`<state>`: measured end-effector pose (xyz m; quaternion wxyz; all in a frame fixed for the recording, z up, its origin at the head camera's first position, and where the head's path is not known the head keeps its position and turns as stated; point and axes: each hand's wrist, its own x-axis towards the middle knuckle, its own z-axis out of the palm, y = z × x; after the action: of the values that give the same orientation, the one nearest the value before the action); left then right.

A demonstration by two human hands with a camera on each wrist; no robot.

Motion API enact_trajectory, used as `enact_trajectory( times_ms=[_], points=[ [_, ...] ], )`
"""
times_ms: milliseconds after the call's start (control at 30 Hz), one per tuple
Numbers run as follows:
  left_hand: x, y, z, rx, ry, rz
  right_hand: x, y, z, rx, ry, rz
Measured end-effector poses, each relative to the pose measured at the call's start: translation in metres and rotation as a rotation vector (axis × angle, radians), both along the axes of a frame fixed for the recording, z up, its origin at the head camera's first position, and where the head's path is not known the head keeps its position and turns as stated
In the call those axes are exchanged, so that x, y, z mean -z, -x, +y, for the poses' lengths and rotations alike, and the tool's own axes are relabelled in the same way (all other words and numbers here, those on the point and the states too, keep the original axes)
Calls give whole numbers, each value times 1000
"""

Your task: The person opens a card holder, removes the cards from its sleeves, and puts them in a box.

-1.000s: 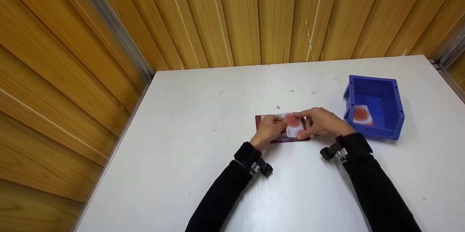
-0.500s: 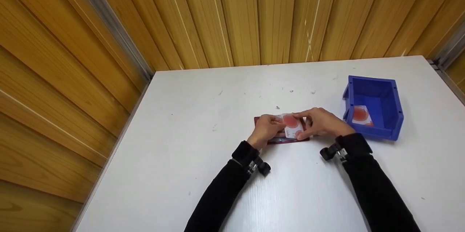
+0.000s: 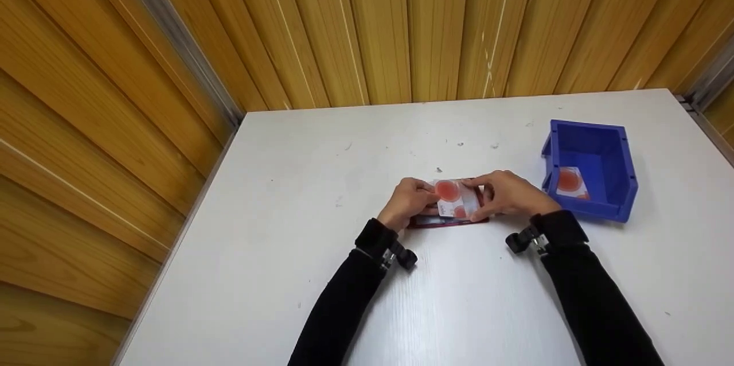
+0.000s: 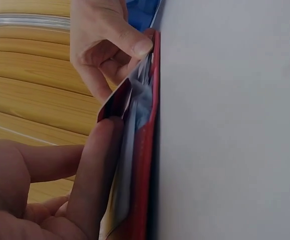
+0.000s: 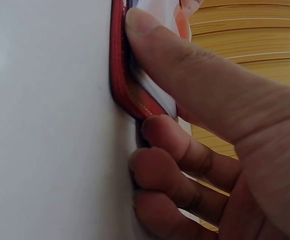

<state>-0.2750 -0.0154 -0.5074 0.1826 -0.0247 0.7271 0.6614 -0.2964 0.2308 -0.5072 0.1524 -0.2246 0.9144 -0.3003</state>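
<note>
A red card holder (image 3: 431, 225) with clear plastic sleeves lies open on the white table. The left hand (image 3: 406, 202) pinches a white card with red circles (image 3: 448, 191), which sticks out leftward from a clear sleeve (image 3: 470, 201). At the holder's right end, the right hand (image 3: 507, 195) grips the sleeve and edge between thumb and fingers. Close up in the right wrist view, the thumb presses the sleeve against the red cover (image 5: 117, 65). In the left wrist view, a finger reaches under the lifted card, beside the red cover (image 4: 146, 170).
A blue plastic bin (image 3: 628, 168) stands to the right, near the right hand. Inside it lies another white card with a red circle (image 3: 570, 181). Wood-patterned walls (image 3: 378, 27) rise behind and to the left of the table (image 3: 275, 228).
The left hand has moved left with the card, sliding it partway out of the clear sleeve. The right hand has stayed in place on the holder.
</note>
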Motion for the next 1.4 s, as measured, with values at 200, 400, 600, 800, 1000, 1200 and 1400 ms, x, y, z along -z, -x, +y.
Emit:
enact_trajectory(
  times_ms=[200, 400, 600, 800, 1000, 1200, 1400],
  points=[
    [-2, 4, -9, 22, 17, -17, 1, 1, 2, -4, -3, -6],
    [-6, 8, -19, 26, 31, -29, -1, 2, 2, -5, -17, -15],
    [-9, 11, -26, 49, 40, -43, -1, 2, 1, -1, -15, -19],
    [-10, 13, -30, 61, 24, -42, -1, 2, 2, -9, 1, -15],
    [-18, 12, -30, 40, -3, -12, -1, 2, 1, -11, -12, -10],
    [-31, 8, -30, 28, -23, 38, -2, 3, 0, -2, -21, -19],
    [-43, 6, -30, 31, -22, 67, -2, 2, 1, 0, -18, -29]
  ],
)
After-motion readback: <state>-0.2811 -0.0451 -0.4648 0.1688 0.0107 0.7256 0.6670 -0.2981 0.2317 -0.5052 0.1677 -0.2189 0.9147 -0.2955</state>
